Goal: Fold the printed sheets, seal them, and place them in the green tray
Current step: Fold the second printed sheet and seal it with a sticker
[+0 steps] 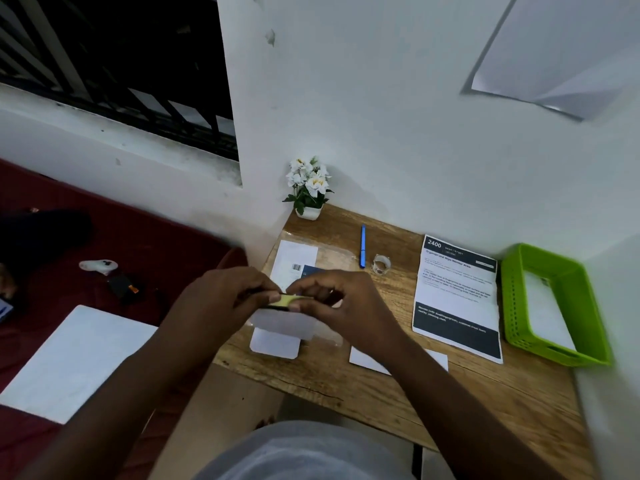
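— Fingers [277,295] of both hands are curled round one small yellow-and-black thing, the left hand [221,299] and the right hand [332,299] pinching it above the desk [485,393]. What it is, I cannot tell.

— And the printed sheet [457,292]?

— Lying flat, unfolded, just beside the green tray [512,306]. It looks light and limp; I'd lift it by a corner or edge, since it will likely crease readily.
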